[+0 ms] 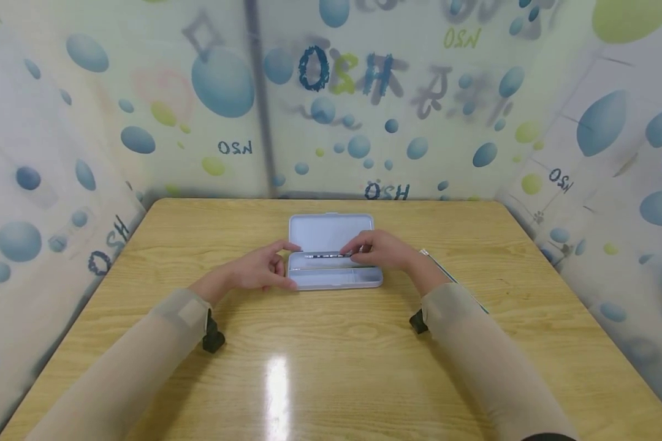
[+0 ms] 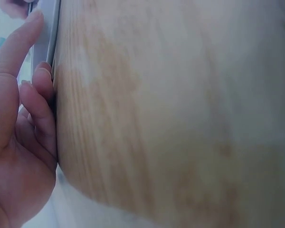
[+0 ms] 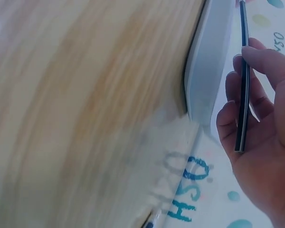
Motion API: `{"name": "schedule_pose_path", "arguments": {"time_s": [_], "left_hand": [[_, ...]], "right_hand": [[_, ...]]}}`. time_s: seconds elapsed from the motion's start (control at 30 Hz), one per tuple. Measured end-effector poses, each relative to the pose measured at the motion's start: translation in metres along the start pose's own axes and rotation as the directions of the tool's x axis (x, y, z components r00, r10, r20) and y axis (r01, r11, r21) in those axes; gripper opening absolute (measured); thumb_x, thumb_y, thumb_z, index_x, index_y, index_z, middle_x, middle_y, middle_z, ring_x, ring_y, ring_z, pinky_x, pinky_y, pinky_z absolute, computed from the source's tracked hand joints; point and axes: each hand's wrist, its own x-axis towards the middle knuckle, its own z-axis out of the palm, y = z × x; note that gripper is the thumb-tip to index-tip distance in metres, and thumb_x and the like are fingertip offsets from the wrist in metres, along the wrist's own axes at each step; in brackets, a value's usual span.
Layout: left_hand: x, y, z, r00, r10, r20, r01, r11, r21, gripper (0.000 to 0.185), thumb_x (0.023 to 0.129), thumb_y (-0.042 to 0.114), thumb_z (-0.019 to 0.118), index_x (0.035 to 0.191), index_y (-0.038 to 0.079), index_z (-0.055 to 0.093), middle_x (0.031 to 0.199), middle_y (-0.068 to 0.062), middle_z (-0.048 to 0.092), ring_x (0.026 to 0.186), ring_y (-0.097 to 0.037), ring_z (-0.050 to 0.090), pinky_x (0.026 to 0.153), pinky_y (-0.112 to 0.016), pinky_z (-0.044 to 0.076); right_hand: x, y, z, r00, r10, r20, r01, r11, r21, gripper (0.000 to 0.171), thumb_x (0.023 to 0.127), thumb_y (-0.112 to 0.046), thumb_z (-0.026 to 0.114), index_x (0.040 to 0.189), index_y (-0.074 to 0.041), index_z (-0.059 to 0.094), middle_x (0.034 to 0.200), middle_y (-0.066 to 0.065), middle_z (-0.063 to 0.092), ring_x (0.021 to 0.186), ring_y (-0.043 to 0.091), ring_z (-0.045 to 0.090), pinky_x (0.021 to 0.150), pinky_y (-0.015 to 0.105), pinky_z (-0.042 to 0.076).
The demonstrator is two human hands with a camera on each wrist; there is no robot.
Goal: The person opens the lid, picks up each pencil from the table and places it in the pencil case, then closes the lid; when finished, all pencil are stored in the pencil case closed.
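A dark pen (image 1: 327,255) lies level just above the open pencil case (image 1: 331,278), which sits in the middle of the tabletop (image 1: 331,355), nearer the far edge, with its lid (image 1: 331,231) folded back flat toward that edge. The right hand (image 1: 383,250) pinches the pen's right end between thumb and fingertips, so the long shaft sticks out unsupported over the tray. The left hand (image 1: 262,269) grips the case's left end, thumb on the upper rim and curled fingers against the side wall.

The likely trouble: held only at one end, the pen could tip, catch its free tip on the hinge ridge between lid and tray, and skid out onto the wood. The light case could also shift if the left hand's grip slackens.

A second thin pen (image 1: 447,275) lies on the tabletop beside the right wrist, partly hidden by the sleeve (image 1: 474,343); that forearm could nudge it. Nothing stands between pen and tray.
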Motion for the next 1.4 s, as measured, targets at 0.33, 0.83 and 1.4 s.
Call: {"name": "schedule_pose_path", "arguments": {"time_s": [0.33, 0.83, 1.4], "left_hand": [[-0.001, -0.001, 0.0, 1.0, 0.002, 0.005, -0.002, 1.0, 0.003, 0.088, 0.094, 0.037, 0.089, 0.165, 0.024, 0.038, 0.094, -0.006, 0.064, 0.071, -0.021, 0.055, 0.061, -0.028, 0.05], [0.001, 0.001, 0.0, 1.0, -0.005, 0.004, 0.005, 1.0, 0.007, 0.09, 0.094, 0.038, 0.09, 0.166, 0.024, 0.037, 0.093, -0.006, 0.064, 0.07, -0.02, 0.054, 0.061, -0.028, 0.048], [0.0, 0.0, 0.002, 1.0, 0.019, -0.005, -0.019, 1.0, -0.018, 0.09, 0.094, 0.032, 0.091, 0.166, 0.022, 0.037, 0.092, -0.005, 0.065, 0.069, -0.018, 0.053, 0.059, -0.027, 0.047]], "right_hand": [[0.015, -0.011, 0.012, 0.999, -0.02, 0.047, 0.023, 0.997, -0.069, 0.023, 0.107, -0.015, 0.072, 0.124, -0.024, 0.084, 0.122, -0.001, 0.076, 0.104, 0.016, 0.064, 0.096, 0.035, 0.054], [0.026, -0.01, 0.021, 0.997, -0.039, 0.06, 0.044, 0.996, -0.083, 0.023, 0.108, -0.013, 0.071, 0.125, -0.023, 0.083, 0.122, 0.0, 0.077, 0.11, 0.015, 0.067, 0.104, 0.039, 0.056], [-0.022, 0.002, -0.002, 0.999, 0.03, -0.016, -0.03, 0.999, -0.026, 0.023, 0.109, -0.023, 0.07, 0.129, -0.02, 0.081, 0.132, 0.0, 0.076, 0.113, 0.02, 0.067, 0.099, 0.041, 0.055]]}}
